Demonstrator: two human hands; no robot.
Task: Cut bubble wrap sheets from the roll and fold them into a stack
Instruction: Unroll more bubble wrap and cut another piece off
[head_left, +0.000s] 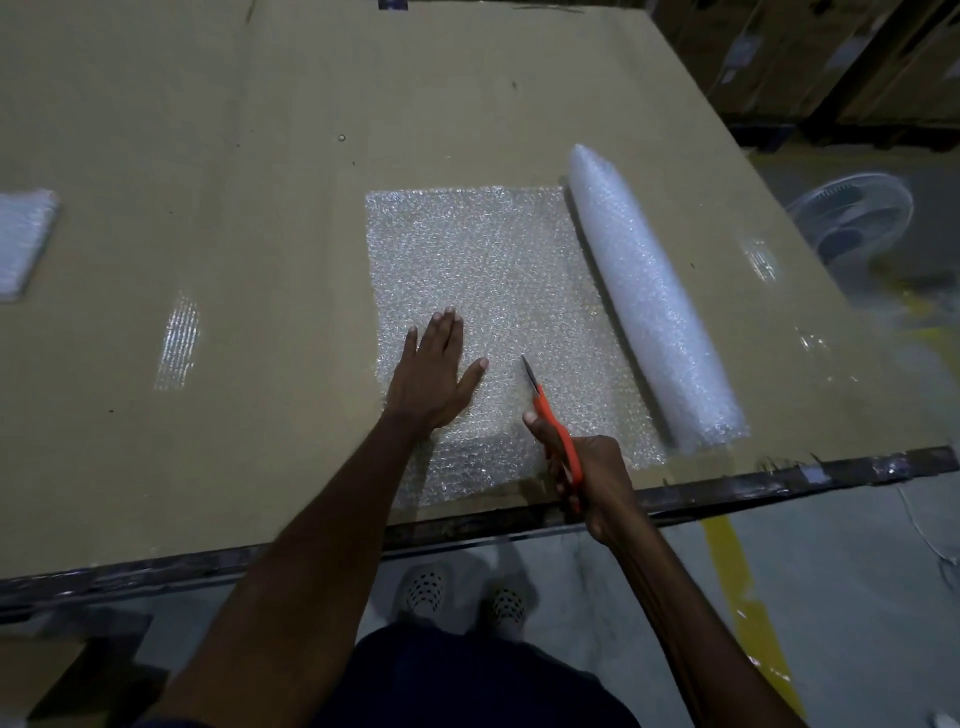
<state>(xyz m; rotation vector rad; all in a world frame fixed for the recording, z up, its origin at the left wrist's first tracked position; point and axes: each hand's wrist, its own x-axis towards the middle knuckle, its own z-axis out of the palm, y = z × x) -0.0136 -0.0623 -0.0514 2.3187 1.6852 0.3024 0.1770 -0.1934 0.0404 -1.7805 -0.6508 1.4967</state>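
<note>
— So what's the right hand (587, 478) holding?
— Orange scissors (551, 421), fingers curled through the handles, blades nearly closed over the unrolled bubble wrap sheet (498, 291).
— And the other?
— Left hand (434, 379) lies flat beside the blades, fingers straight, pressing the sheet.
— Around them?
— Just right, the roll (649, 301); far left on the cardboard-covered table (208, 156), a folded stack (23, 241).

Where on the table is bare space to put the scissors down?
Bare cardboard lies between the folded stack and the unrolled sheet, also beyond the sheet. Crowded: near edge, where left hand, scissors and roll sit.
</note>
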